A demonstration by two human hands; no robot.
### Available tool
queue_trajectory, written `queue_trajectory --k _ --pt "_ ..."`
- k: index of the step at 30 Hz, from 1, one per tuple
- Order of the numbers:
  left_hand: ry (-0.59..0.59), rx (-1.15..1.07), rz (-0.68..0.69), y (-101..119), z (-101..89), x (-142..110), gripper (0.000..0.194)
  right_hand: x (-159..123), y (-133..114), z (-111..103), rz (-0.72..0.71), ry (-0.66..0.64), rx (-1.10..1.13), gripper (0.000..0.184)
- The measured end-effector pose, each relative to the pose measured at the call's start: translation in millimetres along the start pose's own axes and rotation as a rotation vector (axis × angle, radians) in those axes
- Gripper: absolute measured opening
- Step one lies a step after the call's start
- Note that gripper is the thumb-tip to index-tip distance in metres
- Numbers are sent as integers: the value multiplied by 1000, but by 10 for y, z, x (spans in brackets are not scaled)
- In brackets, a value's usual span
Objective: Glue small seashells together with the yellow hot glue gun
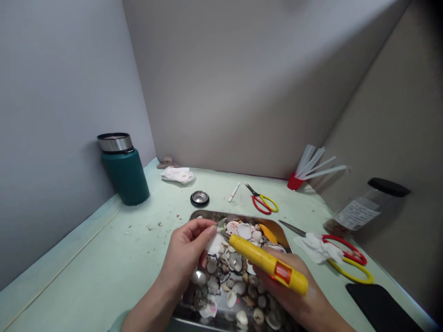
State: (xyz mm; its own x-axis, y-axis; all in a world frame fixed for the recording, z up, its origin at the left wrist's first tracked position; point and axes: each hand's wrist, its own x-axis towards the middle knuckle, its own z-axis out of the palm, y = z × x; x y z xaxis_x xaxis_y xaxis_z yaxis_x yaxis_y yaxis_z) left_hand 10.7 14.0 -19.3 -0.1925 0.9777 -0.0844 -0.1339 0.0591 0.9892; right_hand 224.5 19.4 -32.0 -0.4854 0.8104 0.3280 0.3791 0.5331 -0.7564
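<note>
My right hand (294, 281) is wrapped round a yellow hot glue gun (259, 256), whose metal nozzle points left toward my left fingertips. My left hand (188, 244) is closed in a pinch beside the nozzle. Whatever lies between thumb and forefinger is too small to make out; a pale piece (215, 244) shows just below them. Under both hands stands a metal tray (207, 214) filled with many shells (235, 262), white, grey and brown. An orange shell (268, 234) lies near the tray's far right corner.
Scissors with red and yellow handles (265, 203) lie behind the tray; a larger pair (346, 244) with tissue (320, 247) lies right. Also around: a green bottle (126, 175), round lid (200, 198), red cup (295, 181) of glue sticks, clear jar (360, 212), black phone-like slab (379, 306).
</note>
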Motion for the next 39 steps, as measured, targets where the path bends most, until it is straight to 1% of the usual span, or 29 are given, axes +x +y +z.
queue_trajectory --k 5,11,16,21,24,30,39 --pt "-6 22 -10 13 14 -21 17 -14 51 10 8 1 9 15" --pt "-30 52 -1 -1 10 -17 17 -17 23 7 32 -6 21 16" --pt "-13 29 -15 1 9 -17 18 -25 4 -12 -3 21 15 11" --pt "23 13 3 19 17 -11 19 -26 -15 -24 -46 35 10 13" --pt "39 15 14 22 14 -3 19 -34 -13 -32 -71 54 2 10" --pt "53 13 20 22 5 3 18 -34 -13 -32 -62 44 10 13" --pt "-9 58 -16 23 17 -14 16 -22 -21 -33 -66 89 -14 8"
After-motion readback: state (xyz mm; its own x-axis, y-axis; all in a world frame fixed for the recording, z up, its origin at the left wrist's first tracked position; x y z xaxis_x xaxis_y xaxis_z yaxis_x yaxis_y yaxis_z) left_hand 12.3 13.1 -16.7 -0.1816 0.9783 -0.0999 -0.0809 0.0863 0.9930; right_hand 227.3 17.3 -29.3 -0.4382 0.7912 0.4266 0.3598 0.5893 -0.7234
